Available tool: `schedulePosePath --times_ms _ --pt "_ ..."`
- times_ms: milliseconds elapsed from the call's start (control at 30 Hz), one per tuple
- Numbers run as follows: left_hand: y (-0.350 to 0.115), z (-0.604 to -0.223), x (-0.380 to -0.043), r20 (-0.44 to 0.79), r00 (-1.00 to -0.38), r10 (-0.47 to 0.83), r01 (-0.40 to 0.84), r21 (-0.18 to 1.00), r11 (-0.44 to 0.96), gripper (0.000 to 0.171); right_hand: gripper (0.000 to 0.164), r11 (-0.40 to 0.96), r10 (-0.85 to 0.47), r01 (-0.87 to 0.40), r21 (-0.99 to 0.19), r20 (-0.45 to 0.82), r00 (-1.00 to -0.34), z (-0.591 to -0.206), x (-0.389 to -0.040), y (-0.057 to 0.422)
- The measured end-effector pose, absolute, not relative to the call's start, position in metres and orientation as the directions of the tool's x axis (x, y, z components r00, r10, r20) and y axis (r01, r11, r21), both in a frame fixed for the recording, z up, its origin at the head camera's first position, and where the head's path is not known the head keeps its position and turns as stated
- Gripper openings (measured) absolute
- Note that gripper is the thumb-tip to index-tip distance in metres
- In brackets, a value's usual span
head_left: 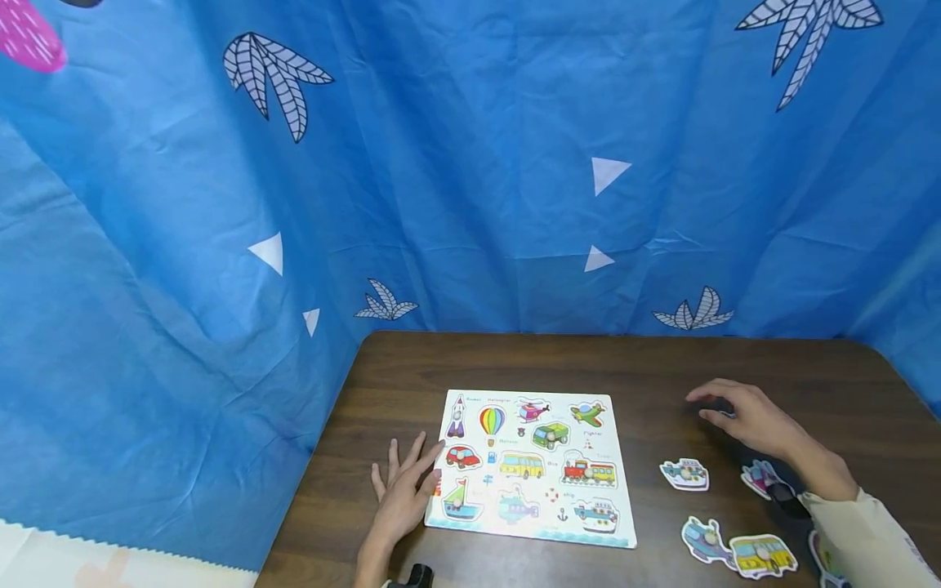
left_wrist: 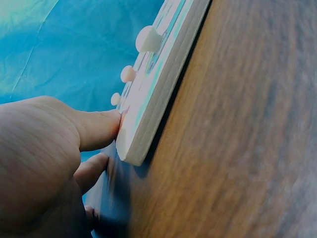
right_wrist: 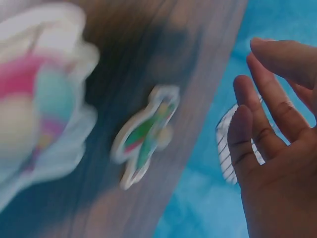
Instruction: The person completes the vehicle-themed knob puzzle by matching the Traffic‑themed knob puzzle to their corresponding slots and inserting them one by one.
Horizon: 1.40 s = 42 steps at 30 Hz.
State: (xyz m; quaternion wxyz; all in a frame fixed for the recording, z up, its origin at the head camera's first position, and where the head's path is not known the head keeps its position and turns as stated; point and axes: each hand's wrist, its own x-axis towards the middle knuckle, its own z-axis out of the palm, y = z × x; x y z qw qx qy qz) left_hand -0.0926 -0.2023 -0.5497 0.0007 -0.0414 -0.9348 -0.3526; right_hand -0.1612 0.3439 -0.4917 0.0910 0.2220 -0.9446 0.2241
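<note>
A white puzzle board (head_left: 532, 539) with vehicle pictures lies on the table. My left hand (head_left: 400, 498) rests at its left edge, fingers spread, the thumb (left_wrist: 101, 130) touching the board's corner. Several round knobs stick up from the board in the left wrist view. To the board's right, my right hand (head_left: 757, 425) hovers over the table with loosely bent fingers, holding nothing. Near it in the right wrist view lies a green plane-shaped puzzle piece (right_wrist: 148, 131), mostly hidden by the hand in the head view. A pink and teal piece (right_wrist: 49, 99) appears large and blurred there.
Loose pieces lie right of the board: a ship piece (head_left: 685, 474), a blue-purple piece (head_left: 706, 541) touching a yellow bus piece (head_left: 763, 556), and another piece (head_left: 827, 563) partly behind the right sleeve (head_left: 871, 543). A blue curtain (head_left: 478, 163) hangs behind the brown table (head_left: 647, 367).
</note>
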Motion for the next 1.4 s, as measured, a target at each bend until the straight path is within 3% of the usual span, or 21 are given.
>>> schedulePosePath --times_ms 500,1400 --pt "-0.202 -0.548 -0.093 0.045 -0.996 0.072 0.083 0.655 0.751 0.042 0.033 0.800 -0.359 -0.455 -0.393 0.294 -0.886 -0.512 -0.152 0.391" --pt "-0.201 -0.546 -0.091 0.040 -0.997 0.070 0.079 0.667 0.741 0.043 0.031 0.826 -0.316 -0.391 -0.405 0.241 -0.918 -0.518 -0.150 0.387"
